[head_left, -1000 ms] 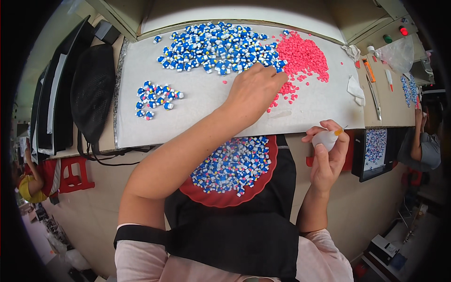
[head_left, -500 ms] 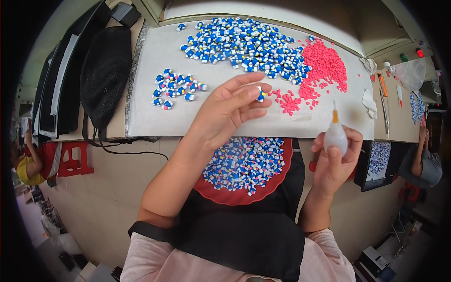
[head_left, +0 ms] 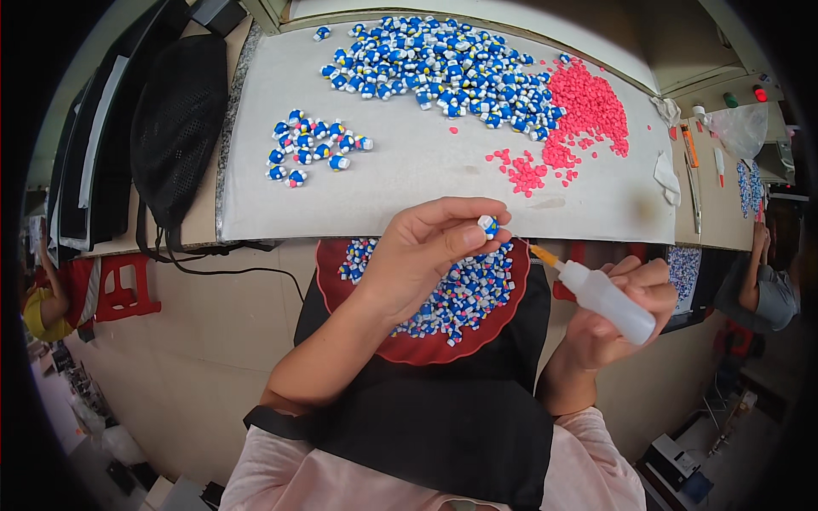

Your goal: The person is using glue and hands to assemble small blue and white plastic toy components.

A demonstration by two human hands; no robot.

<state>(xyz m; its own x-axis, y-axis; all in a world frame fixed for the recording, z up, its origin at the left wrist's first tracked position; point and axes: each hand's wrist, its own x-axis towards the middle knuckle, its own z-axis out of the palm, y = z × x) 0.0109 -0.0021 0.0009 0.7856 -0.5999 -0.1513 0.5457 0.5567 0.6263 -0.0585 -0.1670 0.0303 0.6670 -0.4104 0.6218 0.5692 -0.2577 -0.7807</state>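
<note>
Between the thumb and fingers of my left hand (head_left: 434, 243) is a small blue-and-white figurine (head_left: 487, 225) with a touch of yellow. My right hand (head_left: 618, 307) grips a white squeeze bottle (head_left: 605, 300) with an orange nozzle. The bottle's thin tip points left, close to the figurine; whether they touch I cannot tell. Beneath my left hand, a red scalloped tray (head_left: 335, 285) full of similar small pieces rests over my lap. Farther off on the white work surface lie a big pile of figurines (head_left: 434, 64) and a heap of pink bits (head_left: 588, 106).
A small group of figurines (head_left: 311, 145) lies at the left of the table. To its left hangs a black mesh bag (head_left: 179, 128) beside dark trays (head_left: 102, 136). Crumpled tissue (head_left: 667, 179) and tweezers (head_left: 694, 192) lie at the right edge. Other people sit at both sides.
My left hand has come down toward me, from over the table to above the red tray, with the figurine. My right hand has tipped the bottle from upright to pointing left.
</note>
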